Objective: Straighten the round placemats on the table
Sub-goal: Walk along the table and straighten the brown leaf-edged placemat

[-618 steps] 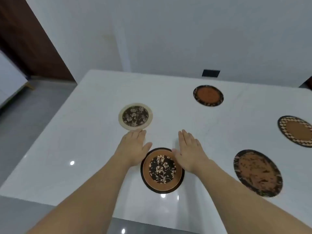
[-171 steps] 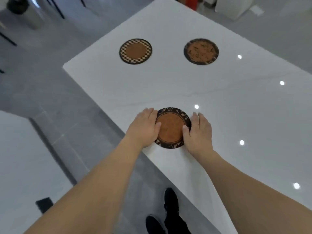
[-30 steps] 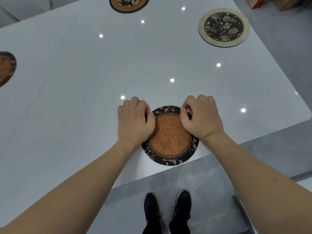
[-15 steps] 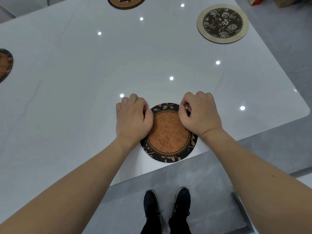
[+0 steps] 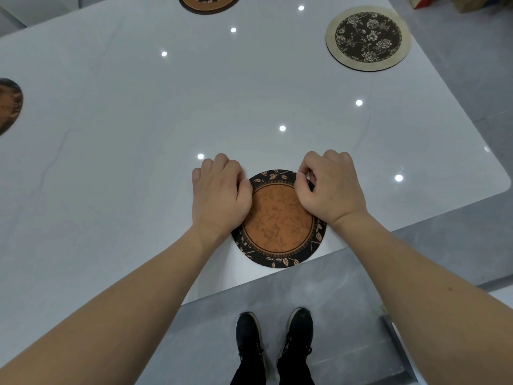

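Orange-centred, black-bordered placemat (image 5: 279, 220) lies at the tabletop's (image 5: 125, 140) near edge, slightly overhanging. My left hand (image 5: 220, 195) and right hand (image 5: 329, 187), fingers curled, pinch its far rim on either side.

Top placemat (image 5: 208, 2) and left placemat (image 5: 8, 105) cut by frame edges; fingertips curled under both hands
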Available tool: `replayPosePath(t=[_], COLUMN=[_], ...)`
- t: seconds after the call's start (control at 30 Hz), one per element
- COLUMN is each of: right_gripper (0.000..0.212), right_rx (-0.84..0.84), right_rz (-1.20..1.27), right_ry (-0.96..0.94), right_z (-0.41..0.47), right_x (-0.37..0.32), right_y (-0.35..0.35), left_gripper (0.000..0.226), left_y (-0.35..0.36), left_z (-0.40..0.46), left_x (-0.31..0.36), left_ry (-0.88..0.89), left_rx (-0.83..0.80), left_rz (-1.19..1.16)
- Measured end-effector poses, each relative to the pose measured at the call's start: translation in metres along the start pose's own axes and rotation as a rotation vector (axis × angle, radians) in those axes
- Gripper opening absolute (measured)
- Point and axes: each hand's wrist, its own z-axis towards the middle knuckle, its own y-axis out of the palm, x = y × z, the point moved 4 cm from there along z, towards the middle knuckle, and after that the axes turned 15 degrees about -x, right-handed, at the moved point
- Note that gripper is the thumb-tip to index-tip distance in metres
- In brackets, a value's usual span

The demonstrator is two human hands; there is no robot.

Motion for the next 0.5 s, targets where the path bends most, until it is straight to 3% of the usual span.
replayPosePath(t=[0.2, 0.33, 0.5], right_gripper=[0.012, 0.029, 0.045], right_rx=[0.015, 0.022, -0.179], right_rz=[0.013, -0.108, -0.364], right_ry=[-0.012, -0.046, -0.07], right_z=[-0.001, -0.002, -0.001], right_x=[-0.002, -0.007, -0.021], right_y=[-0.002, -0.001, 0.001], left_gripper=[0.01, 0.033, 0.049], left_y=[-0.001, 0.003, 0.001], left_z=[-0.001, -0.001, 0.003], left_x=[0.001, 0.004, 0.004], left_ry=[0.002, 0.023, 0.035], left_rx=[0.024, 0.055, -0.121], left_rz=[0.001, 0.08, 0.011])
